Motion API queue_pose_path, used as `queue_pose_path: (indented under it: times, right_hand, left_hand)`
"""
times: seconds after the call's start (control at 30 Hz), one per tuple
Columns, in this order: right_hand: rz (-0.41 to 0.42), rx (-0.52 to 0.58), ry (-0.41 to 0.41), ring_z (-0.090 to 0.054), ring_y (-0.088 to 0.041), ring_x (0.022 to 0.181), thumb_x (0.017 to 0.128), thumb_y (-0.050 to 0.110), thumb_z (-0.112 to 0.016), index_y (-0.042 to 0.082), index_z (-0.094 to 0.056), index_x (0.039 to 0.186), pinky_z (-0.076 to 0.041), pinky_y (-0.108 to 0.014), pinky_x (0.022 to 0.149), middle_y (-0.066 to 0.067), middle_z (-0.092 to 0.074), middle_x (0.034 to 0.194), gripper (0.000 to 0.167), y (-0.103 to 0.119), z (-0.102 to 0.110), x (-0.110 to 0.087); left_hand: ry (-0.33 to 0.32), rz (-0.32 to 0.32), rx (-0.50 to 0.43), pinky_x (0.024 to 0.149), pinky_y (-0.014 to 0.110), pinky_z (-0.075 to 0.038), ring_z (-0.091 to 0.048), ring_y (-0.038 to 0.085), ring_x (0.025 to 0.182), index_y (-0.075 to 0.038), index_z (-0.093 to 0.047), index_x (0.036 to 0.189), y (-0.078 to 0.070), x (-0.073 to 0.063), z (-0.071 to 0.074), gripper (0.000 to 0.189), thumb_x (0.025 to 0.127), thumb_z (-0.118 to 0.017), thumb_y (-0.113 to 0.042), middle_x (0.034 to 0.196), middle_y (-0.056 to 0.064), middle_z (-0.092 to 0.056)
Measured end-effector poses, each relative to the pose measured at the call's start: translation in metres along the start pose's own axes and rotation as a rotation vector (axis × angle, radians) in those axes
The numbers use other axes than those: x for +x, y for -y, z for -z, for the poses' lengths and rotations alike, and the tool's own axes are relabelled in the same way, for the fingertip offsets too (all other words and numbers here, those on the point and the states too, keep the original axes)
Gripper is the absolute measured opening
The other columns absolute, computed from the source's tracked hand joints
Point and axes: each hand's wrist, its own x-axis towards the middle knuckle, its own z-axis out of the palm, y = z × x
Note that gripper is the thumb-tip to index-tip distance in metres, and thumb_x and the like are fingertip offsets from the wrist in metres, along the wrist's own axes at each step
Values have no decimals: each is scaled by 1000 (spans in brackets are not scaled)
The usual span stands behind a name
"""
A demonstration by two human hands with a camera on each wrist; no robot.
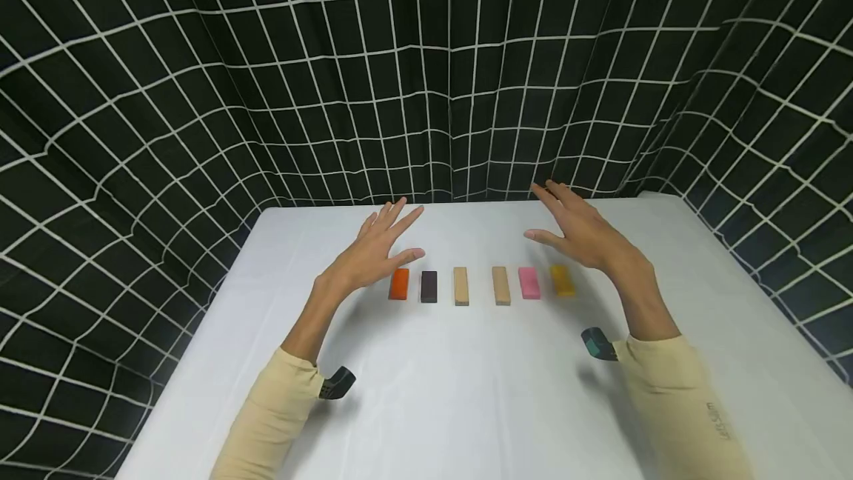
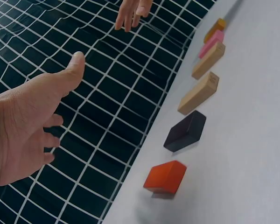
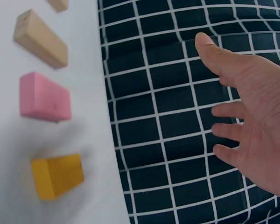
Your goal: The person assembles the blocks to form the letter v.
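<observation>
Several small rectangular blocks lie in a row across a white table. From left to right in the head view come an orange block (image 1: 399, 284), a dark block (image 1: 429, 287), two pale wooden blocks (image 1: 461, 286) (image 1: 501, 286), a pink block (image 1: 529, 283) and a yellow block (image 1: 563, 281). My left hand (image 1: 373, 249) hovers above the table nearest the orange block, fingers spread and holding nothing. On the other side my right hand (image 1: 586, 232) hangs in the air close to the yellow block, its fingers extended and empty. Both wrist views show the hands apart from the blocks.
The white table (image 1: 453, 391) spreads beneath both arms. Black curtains with a white grid (image 1: 440, 80) rise behind it and on both sides. A small dark device (image 1: 338, 383) sits at the left cuff, and another device (image 1: 598, 344) at the right cuff.
</observation>
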Motion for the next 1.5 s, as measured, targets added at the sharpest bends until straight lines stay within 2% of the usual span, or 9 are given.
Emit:
queue_pose_path:
  times: [0.27,0.4,0.6,0.7,0.83,1.07,1.17,1.37,1.5]
  right_hand:
    - [53,50,1,-23,-50,159,103,51,-61,19,-26,167,-27,-73,123,-22,-18,174,80,16,-14,8]
    - [95,33,-2,-27,-48,158,103,49,-61,19,-31,165,-30,-71,124,-21,-23,173,76,17,-14,12]
    - [156,-21,1,-32,-45,157,103,45,-64,20,-34,164,-33,-68,124,-18,-30,171,73,16,-18,13]
    - [166,-14,-26,-35,-43,156,102,43,-66,20,-37,163,-34,-67,123,-18,-34,170,71,16,-23,9]
    - [198,-8,-18,-39,-43,154,101,44,-66,19,-41,161,-37,-66,122,-17,-37,168,70,17,-31,2]
    - [164,2,-5,-43,-41,152,100,40,-70,21,-44,159,-39,-67,120,-15,-42,166,67,20,-32,-9]
    - [180,-14,3,-45,-40,151,99,37,-71,18,-47,158,-41,-66,119,-15,-46,164,66,20,-31,-13]
    - [225,-71,24,-49,-41,148,99,33,-72,19,-54,152,-43,-67,117,-16,-49,161,58,20,-30,-11]
    - [233,-85,96,-50,-42,146,99,25,-73,19,-63,144,-44,-68,115,-15,-50,161,47,19,-27,-7]
  left_hand:
    - [1,-14,-28,134,60,-16,-12,31,166,-36,-26,166,1,-9,-7,74,103,-56,-59,179,1,-12]
    - [1,-38,-38,131,63,-23,-17,31,165,-36,-28,166,1,-4,-3,73,103,-56,-58,178,2,-15]
    - [-40,-76,-46,126,61,-35,-30,32,161,-33,-35,164,1,5,4,70,102,-61,-54,176,3,-23]
    - [-40,-104,-48,126,59,-37,-33,31,160,-33,-37,163,-1,11,2,68,102,-60,-54,175,3,-25]
    - [-18,-154,-53,126,58,-37,-34,31,160,-32,-38,163,-6,14,-3,67,103,-60,-52,175,4,-27]
    - [0,-215,-51,127,56,-37,-36,30,159,-28,-42,161,-18,8,-8,64,104,-61,-49,172,5,-33]
    - [16,-236,-23,126,56,-38,-38,30,158,-28,-43,161,-20,5,-11,64,104,-61,-49,171,4,-35]
    - [51,-242,28,125,54,-40,-44,29,154,-25,-47,159,-17,6,-17,62,103,-63,-47,167,6,-43]
    - [82,-223,31,126,56,-39,-49,29,151,-24,-50,156,-18,8,-15,59,103,-65,-44,162,6,-51]
